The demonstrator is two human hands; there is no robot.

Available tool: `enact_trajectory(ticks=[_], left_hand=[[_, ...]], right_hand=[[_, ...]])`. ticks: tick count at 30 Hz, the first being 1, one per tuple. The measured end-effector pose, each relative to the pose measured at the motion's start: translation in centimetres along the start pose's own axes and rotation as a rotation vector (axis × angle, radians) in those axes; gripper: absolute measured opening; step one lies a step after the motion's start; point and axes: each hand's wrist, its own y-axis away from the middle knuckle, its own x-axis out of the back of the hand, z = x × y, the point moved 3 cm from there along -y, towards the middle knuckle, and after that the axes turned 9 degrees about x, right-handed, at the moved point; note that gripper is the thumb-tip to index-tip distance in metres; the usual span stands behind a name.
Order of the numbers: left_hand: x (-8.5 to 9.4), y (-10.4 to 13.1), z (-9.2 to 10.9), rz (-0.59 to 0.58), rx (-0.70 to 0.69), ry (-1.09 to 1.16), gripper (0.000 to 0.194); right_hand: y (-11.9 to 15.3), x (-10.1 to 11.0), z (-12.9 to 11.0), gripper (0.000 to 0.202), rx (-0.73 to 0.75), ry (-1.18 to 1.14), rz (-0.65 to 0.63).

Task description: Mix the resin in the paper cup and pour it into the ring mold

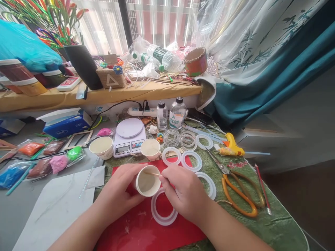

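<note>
One paper cup (148, 183), midway through a stir, I'd judge.
It's tipped toward its holder above the glossy red sheet (131, 228); the left hand (119, 186) curls round its smooth wall, while the right hand (183, 191), fingers pinched closed, grips a slim, wooden-looking stick (153, 173) dipped inside. Mixing seems begun, with perhaps more stirring left; I can't make out how full the cup is, nor whether the translucent, rubbery-looking rings (164, 221) lying close by hold anything.
</note>
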Motion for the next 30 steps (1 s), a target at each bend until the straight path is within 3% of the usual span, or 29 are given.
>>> enact_trajectory(ticks=[4,8,17,23,30], left_hand=[[-0.03,-0.04,-0.03,0.019,-0.006,0.007,0.051],[-0.08,-0.11,0.02,0.001,-0.012,0.002,0.05],[-0.23,-0.21,-0.13,-0.027,-0.001,0.005,0.052],[-0.54,-0.24,-0.58,-0.057,0.033,-0.014,0.052],[-0.64,-0.2,-0.79,-0.089,0.05,-0.001,0.052]], right_hand=[[0.14,-0.35,0.04,0.021,-0.146,-0.243,-0.047],[0.2,-0.18,-0.11,0.027,-0.125,-0.087,0.046],[0.0,-0.16,0.38,0.029,-0.193,-0.152,0.028],[-0.28,0.16,0.66,0.029,-0.122,-0.077,0.031],[-0.23,0.16,0.76,0.028,-0.23,-0.178,0.051]])
